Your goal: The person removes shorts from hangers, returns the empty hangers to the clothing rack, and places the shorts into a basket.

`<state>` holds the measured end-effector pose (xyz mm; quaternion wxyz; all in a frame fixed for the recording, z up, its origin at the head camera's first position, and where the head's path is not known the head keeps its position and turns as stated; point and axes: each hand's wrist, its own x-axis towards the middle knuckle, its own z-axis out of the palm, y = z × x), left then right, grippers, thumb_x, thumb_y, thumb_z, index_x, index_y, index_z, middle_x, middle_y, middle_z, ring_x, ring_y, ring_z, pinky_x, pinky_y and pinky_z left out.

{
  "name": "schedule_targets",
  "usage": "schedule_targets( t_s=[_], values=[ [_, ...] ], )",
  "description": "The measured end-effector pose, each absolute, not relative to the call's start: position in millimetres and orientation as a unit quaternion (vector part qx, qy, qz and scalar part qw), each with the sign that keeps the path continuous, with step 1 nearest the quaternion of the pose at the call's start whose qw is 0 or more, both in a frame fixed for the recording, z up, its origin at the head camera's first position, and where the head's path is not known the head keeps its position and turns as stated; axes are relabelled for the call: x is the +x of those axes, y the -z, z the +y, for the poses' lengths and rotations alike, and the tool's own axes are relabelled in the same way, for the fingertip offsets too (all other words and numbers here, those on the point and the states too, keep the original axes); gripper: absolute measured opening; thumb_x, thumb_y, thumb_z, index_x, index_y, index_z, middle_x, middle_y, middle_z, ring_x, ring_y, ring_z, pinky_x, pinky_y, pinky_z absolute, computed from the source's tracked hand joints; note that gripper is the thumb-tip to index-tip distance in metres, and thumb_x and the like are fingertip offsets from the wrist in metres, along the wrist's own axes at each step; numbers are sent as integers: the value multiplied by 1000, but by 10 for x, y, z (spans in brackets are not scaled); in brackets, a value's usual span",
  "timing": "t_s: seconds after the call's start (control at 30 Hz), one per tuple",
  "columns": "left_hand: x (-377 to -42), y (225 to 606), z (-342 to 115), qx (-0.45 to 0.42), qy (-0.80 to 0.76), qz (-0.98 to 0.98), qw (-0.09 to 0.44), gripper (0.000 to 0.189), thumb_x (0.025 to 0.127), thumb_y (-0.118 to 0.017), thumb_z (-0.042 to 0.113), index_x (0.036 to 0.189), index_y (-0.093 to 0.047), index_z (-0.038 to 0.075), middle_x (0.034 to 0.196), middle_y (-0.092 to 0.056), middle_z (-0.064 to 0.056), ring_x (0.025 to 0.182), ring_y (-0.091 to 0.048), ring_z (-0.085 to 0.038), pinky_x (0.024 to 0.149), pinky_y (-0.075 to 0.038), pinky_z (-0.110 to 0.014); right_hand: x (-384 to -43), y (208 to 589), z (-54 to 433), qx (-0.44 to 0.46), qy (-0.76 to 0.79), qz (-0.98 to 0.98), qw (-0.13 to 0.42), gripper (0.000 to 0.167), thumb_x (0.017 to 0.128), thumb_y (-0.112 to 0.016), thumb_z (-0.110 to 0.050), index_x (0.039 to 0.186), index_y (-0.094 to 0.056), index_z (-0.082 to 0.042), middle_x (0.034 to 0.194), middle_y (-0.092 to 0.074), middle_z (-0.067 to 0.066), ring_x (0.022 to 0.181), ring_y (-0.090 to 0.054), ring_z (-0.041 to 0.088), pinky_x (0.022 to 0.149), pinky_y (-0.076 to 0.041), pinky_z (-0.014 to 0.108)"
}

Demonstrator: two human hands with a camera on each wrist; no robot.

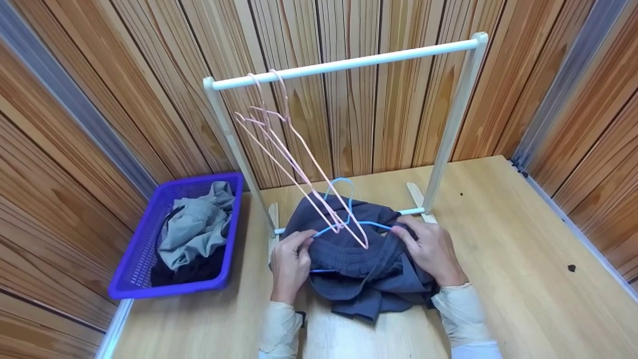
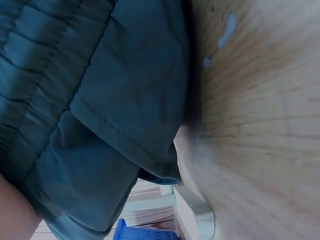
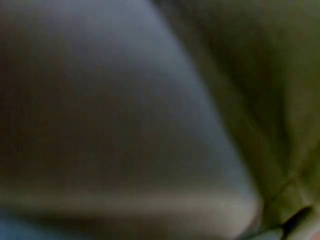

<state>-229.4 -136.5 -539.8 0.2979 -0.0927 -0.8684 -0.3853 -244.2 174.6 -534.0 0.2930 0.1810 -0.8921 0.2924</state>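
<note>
Dark grey pants [image 1: 354,262] with a gathered elastic waistband and a drawstring lie bunched on the table. A blue clothes hanger [image 1: 366,223] lies at their waist, its hook toward the rack and part of its lower bar showing at the left. My left hand [image 1: 291,264] pinches the hanger's left arm beside the cloth. On the other side my right hand [image 1: 431,247] pinches the hanger's right end together with the waistband. The waistband [image 2: 37,85] and a stitched flap fill much of the left wrist view. The right wrist view is too blurred to make out.
A white rack [image 1: 344,65] stands behind the pants. Pink hangers [image 1: 304,144] hang at its left end, their lower ends reaching over the pants. To the left, a purple basket [image 1: 227,264] holds grey and black clothes. A small black bit [image 1: 571,268] lies at right.
</note>
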Motion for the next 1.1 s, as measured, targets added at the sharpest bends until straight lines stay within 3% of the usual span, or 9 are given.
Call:
schedule_targets(
  t_s=[0.27, 0.37, 0.53, 0.77, 1.1],
  values=[
    [-2293, 5404, -1398, -83, 390, -872, 283, 38, 95, -64, -5, 106, -85, 25, 81, -77, 2, 74, -68, -13, 71, -54, -29, -2446, 5366, 1839, 147, -308, -886, 315, 5, 98, -75, -17, 103, -75, -15, 74, -75, 7, 61, -67, 21, 56, -46, 35],
    [-2293, 5403, -1412, -74, 398, -871, 280, 42, 94, -62, -8, 106, -85, 25, 83, -78, 2, 79, -70, -13, 76, -58, -32, -2451, 5368, 1886, 118, -334, -878, 322, 3, 99, -73, -14, 100, -75, -14, 70, -72, 7, 58, -63, 21, 55, -42, 30],
    [-2292, 5397, -1424, -80, 409, -864, 282, 42, 94, -63, -8, 107, -85, 25, 86, -79, 1, 82, -73, -16, 79, -60, -36, -2457, 5376, 1932, 77, -364, -857, 356, 6, 99, -71, -9, 96, -76, -10, 71, -73, 10, 61, -67, 28, 60, -41, 28],
    [-2269, 5379, -1443, -78, 427, -863, 259, 38, 96, -63, -6, 108, -85, 22, 89, -81, 0, 86, -76, -17, 84, -62, -38, -2476, 5403, 1945, 52, -367, -837, 403, 7, 98, -71, -8, 94, -77, -7, 76, -77, 15, 65, -71, 36, 63, -44, 37],
    [-2261, 5358, -1427, -84, 433, -861, 254, 33, 97, -65, -5, 106, -85, 19, 86, -80, -1, 82, -74, -16, 82, -62, -36, -2453, 5424, 1923, 9, -352, -793, 496, 6, 95, -72, -2, 91, -77, -4, 60, -65, 17, 49, -55, 34, 54, -36, 38]
  ],
)
